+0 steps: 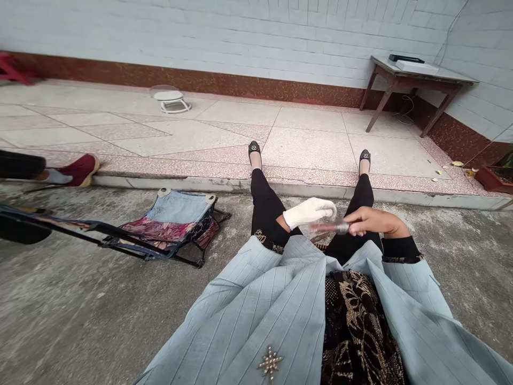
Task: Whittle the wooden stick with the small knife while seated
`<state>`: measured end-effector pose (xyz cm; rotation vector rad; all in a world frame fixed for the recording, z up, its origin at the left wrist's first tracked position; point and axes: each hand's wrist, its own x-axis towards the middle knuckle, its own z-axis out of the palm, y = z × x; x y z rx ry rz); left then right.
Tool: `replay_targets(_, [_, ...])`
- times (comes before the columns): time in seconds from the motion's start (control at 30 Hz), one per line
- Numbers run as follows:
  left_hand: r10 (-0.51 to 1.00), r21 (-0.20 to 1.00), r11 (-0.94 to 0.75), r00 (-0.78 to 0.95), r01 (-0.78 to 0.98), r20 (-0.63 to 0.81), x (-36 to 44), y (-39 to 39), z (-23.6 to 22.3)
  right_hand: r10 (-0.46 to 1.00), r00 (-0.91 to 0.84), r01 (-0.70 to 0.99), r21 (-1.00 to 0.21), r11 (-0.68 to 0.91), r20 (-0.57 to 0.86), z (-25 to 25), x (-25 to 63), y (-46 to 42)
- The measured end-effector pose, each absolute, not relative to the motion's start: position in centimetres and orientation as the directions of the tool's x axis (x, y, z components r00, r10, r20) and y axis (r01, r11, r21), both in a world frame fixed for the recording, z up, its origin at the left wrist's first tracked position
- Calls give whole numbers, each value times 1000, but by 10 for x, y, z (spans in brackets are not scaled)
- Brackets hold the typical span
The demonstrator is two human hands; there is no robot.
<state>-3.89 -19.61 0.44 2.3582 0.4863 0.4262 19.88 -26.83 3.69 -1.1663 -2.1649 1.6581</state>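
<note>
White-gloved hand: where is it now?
In the head view, the white-gloved left hand sits centrally above the black trousers, just left of the bare right hand and the blurred metal object it holds.

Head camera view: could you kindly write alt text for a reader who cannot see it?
A bare right hand grips a small blurred metal object beside a white-gloved left hand, above black trousers and a pale blue pinstriped jacket.

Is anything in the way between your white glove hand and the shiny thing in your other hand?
Nothing visible is in the way. The white-gloved left hand is just above the blurred silver object held in the bare right hand. The blur makes any gap hard to judge.
</note>
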Motion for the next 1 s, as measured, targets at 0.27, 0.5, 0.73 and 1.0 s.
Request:
replay_targets(0.27, [502,813,-527,862,246,65,-37,-206,-15,989,-147,164,-985,46,22,46,201,-269])
replay_targets(0.5, [406,607,-744,911,279,79,-39,-207,-12,1000,17,322,-946,-20,-15,34,205,-257])
replay_targets(0.73, [423,365,-857,901,364,94,-40,-212,3,999,45,722,-691,-11,31,16,212,-248])
replay_targets(1.0, [453,264,-873,882,410,131,-45,-207,14,988,-42,937,-349,-13,-150,37,192,-257])
